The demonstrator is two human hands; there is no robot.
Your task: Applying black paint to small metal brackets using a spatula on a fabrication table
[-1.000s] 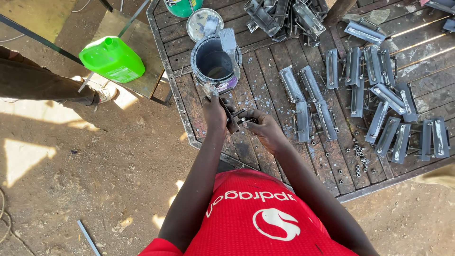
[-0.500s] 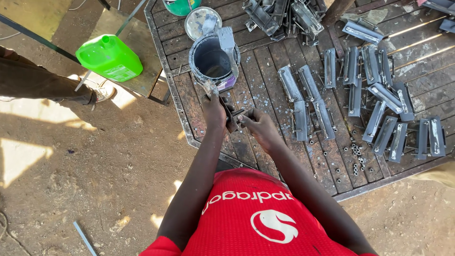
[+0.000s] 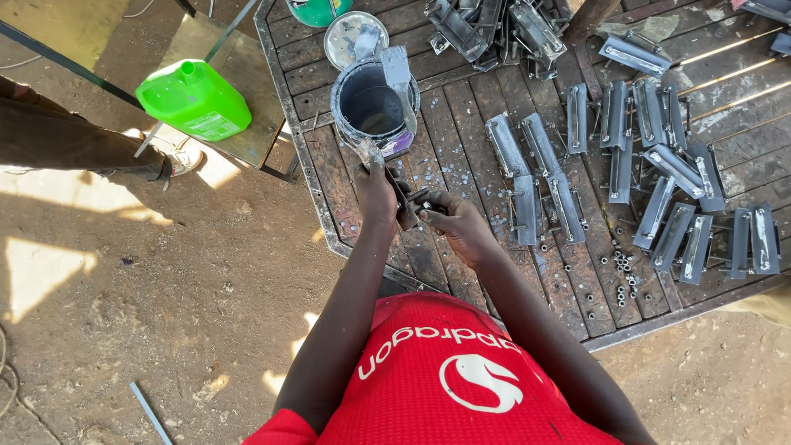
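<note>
- The left hand (image 3: 375, 185) is closed around a paint brush (image 3: 368, 154) and holds it just in front of the grey paint can (image 3: 375, 105).
- The right hand (image 3: 457, 227) is closed on a small dark metal part (image 3: 409, 208); the part sits between both hands, above the wooden pallet table (image 3: 461, 124).
- The two hands are close together, and the left one also touches the metal part.
- The paint can stands open near the left edge of the table, with its round lid (image 3: 353, 37) lying behind it.
- Many grey painted metal brackets (image 3: 535, 177) lie in rows to the right of the hands.
- A green plastic jerrycan (image 3: 194, 100) stands on a low stand, left of the table.
</note>
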